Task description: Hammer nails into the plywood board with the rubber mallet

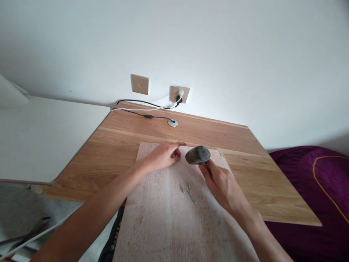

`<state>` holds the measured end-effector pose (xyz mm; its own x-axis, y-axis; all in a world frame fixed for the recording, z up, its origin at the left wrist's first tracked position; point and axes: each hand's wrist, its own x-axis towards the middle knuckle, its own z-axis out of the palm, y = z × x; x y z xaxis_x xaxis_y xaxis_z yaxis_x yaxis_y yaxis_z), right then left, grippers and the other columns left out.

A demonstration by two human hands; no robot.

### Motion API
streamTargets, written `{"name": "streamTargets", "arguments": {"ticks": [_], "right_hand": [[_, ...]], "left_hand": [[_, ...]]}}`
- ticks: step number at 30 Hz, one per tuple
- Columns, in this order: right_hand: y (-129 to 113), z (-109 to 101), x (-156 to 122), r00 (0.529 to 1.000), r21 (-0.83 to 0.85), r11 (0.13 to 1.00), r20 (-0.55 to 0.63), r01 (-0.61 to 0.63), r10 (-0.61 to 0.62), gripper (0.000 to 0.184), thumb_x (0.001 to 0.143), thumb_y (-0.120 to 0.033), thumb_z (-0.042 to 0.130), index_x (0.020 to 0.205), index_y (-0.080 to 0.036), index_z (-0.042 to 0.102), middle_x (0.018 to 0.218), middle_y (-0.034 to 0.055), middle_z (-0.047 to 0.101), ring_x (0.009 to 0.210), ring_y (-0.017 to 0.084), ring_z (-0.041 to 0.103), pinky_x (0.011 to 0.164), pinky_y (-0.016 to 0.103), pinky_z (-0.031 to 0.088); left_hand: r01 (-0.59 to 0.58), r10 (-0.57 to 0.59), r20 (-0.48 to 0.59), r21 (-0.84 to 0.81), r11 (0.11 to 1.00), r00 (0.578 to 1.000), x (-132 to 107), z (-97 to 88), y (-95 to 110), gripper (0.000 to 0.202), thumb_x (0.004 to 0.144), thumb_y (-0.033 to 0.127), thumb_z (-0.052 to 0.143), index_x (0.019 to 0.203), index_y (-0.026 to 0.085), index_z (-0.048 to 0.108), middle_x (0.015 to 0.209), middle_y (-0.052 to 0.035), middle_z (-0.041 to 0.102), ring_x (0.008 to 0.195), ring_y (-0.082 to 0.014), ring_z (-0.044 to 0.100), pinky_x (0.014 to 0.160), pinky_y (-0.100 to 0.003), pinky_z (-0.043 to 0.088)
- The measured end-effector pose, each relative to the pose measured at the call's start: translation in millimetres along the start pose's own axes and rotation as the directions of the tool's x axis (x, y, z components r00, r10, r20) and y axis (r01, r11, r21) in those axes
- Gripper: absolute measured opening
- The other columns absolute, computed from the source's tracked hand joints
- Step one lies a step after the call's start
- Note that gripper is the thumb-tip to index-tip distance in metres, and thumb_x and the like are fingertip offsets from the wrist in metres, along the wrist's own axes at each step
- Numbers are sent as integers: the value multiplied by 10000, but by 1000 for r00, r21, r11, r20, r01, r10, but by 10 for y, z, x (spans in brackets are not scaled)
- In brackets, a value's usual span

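My right hand [222, 178] is closed around the short handle of a mallet [194, 155] with a dark, worn head, raised over the board. Just left of the mallet head, my left hand [165, 155] is closed in a pinch near the far edge of a pale, whitewashed wooden board [163, 218]. A small shiny nail [177, 156] shows partly between its thumb and fingers, mostly hidden by them. Several loose thin nails [188, 191] lie on the board between my two forearms.
The board rests on a wooden desk [245, 174] against a white wall. Black and white cables [148, 116] run along its back to a wall socket [185, 95] and a round grommet [172, 123]. A white tabletop [54, 134] stands left; purple fabric [305, 167] lies right.
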<state>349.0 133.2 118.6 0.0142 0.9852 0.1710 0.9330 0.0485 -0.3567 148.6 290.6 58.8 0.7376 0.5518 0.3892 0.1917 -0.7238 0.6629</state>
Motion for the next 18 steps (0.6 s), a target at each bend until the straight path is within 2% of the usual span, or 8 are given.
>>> {"name": "streamTargets", "arguments": {"ticks": [2, 5, 7, 9, 11, 14, 16, 18], "right_hand": [[129, -10, -89, 998, -11, 998, 11, -64, 64, 333, 1075, -465, 371, 926, -241, 567, 691, 51, 705, 619, 246, 691, 563, 307, 395], [332, 1, -229, 987, -39, 987, 11, -159, 159, 352, 1064, -484, 369, 954, -235, 590, 673, 59, 709, 606, 270, 708, 556, 317, 401], [423, 24, -296, 984, -62, 982, -7, -178, 178, 371, 1073, -482, 347, 975, -230, 601, 686, 69, 719, 617, 282, 721, 558, 323, 405], [459, 50, -329, 986, -76, 983, -23, -165, 164, 364, 1084, -463, 334, 994, -228, 597, 702, 71, 725, 623, 282, 726, 558, 326, 403], [452, 68, -334, 989, -74, 986, -28, -150, 148, 339, 1089, -442, 339, 986, -231, 583, 702, 65, 723, 616, 272, 724, 552, 325, 399], [413, 74, -320, 989, -84, 986, -33, -144, 142, 292, 1088, -392, 350, 962, -231, 558, 697, 63, 715, 605, 259, 714, 541, 321, 390], [394, 70, -312, 989, -96, 984, -24, -151, 149, 260, 1087, -352, 354, 961, -228, 546, 700, 66, 713, 608, 254, 711, 538, 317, 384], [388, 65, -310, 987, -102, 981, -10, -162, 162, 233, 1084, -326, 363, 968, -225, 538, 705, 67, 714, 614, 251, 713, 540, 311, 381]], "left_hand": [[-20, 19, 14, 52, 998, 1000, -9, -14, 2, 554, 827, 71, 726, 1353, 184, 594, 946, -33, 775, 942, -214, 727, 894, -342, 530], [-68, 72, -16, 176, 982, 997, -22, -72, 80, 533, 851, 195, 767, 1354, 193, 590, 1124, -85, 749, 1117, -271, 675, 1019, -445, 483], [-93, 116, -69, 270, 958, 991, -38, -115, 202, 508, 881, 270, 751, 1357, 193, 592, 1253, -123, 697, 1204, -307, 621, 1069, -505, 436], [-153, 181, -64, 314, 937, 981, -70, -137, 369, 443, 926, 234, 674, 1360, 198, 591, 1269, -121, 684, 1188, -289, 616, 1072, -489, 427], [-292, 288, 61, 303, 907, 956, -121, -124, 550, 391, 940, 125, 601, 1324, 195, 605, 1146, -83, 725, 1090, -235, 648, 1028, -415, 451], [-494, 409, 305, 295, 818, 860, -211, -64, 766, 216, 939, 70, 612, 1113, 188, 662, 873, -34, 731, 908, -198, 670, 883, -345, 479], [-548, 425, 380, 321, 772, 821, -254, -29, 847, 124, 932, 76, 647, 980, 190, 658, 771, -18, 707, 813, -194, 663, 798, -336, 476], [-560, 419, 400, 361, 746, 815, -275, -15, 881, 125, 913, 61, 665, 925, 184, 646, 725, -11, 691, 748, -189, 651, 748, -333, 472]]}}
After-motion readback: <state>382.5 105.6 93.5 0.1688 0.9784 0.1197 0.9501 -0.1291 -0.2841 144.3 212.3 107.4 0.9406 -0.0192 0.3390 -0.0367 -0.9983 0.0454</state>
